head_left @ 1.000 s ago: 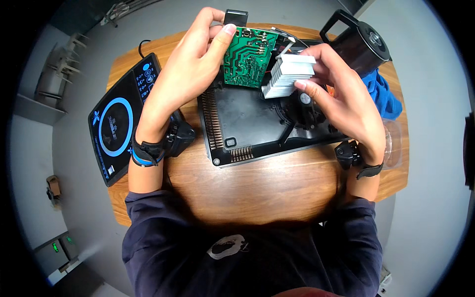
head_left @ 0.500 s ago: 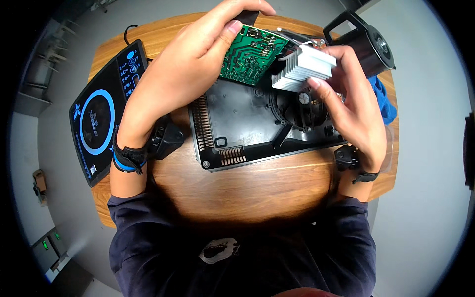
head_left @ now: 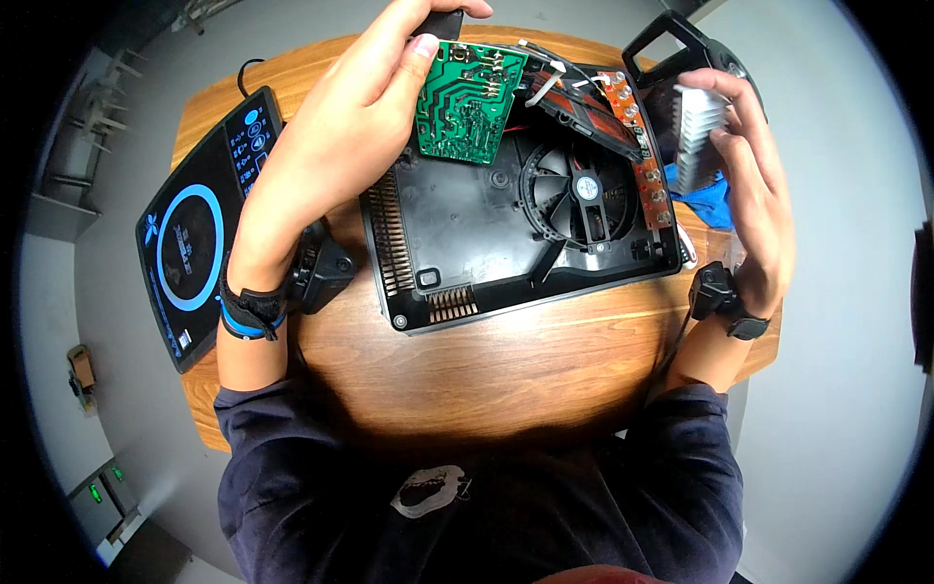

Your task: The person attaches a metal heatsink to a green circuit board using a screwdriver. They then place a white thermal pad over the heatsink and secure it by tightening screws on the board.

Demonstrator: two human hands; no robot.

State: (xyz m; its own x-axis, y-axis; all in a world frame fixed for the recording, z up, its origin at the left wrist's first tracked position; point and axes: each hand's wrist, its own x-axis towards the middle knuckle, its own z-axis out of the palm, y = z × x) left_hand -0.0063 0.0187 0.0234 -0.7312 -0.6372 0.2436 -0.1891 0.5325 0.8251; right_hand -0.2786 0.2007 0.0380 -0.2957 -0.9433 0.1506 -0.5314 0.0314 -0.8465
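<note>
Disassembly in hand: left hand (head_left: 341,127) grips the green circuit board (head_left: 467,102), right hand (head_left: 749,185) grips the finned heat sink (head_left: 699,131), both above the open black housing (head_left: 486,224); next move likely calls for freeing the wires.

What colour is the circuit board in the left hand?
Green, with paler green traces; the circuit board shows best in the head view, held by the left hand.

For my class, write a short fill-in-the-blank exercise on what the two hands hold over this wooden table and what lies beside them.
1. The left hand holds up a ____ circuit board.
2. The right hand holds a ribbed, silver-white ____.
3. Inside the open black housing sits a round ____.
4. The glass top panel with a blue ring lies to the person's ____.

Missing words: green; heat sink; fan; left
</note>
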